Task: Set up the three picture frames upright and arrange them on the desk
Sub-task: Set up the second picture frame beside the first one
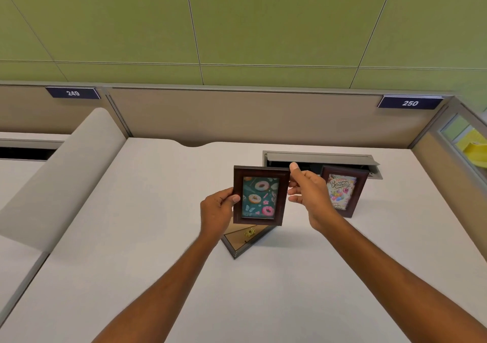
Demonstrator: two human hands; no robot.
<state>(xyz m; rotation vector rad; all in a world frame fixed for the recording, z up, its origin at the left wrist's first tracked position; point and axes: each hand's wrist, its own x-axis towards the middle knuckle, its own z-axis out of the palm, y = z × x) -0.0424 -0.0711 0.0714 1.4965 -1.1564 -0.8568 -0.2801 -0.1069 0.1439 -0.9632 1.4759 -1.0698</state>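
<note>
A dark wooden frame with a doughnut picture (259,196) is held upright above the white desk (158,210). My left hand (217,212) grips its left edge, thumb on the front. My right hand (308,195) pinches its right edge near the top corner. A second dark frame with a "Happy Birthday" picture (345,192) stands upright on the desk to the right, partly hidden by my right hand. A third frame (245,238) lies face down below the held one, showing its brown back and a brass clasp.
An open cable hatch with a grey lid (321,159) sits in the desk behind the frames. Beige partition walls (237,115) close the back and right, with number plates 249 and 250. A curved divider (60,179) borders the left. Yellow items (474,150) lie beyond the right partition.
</note>
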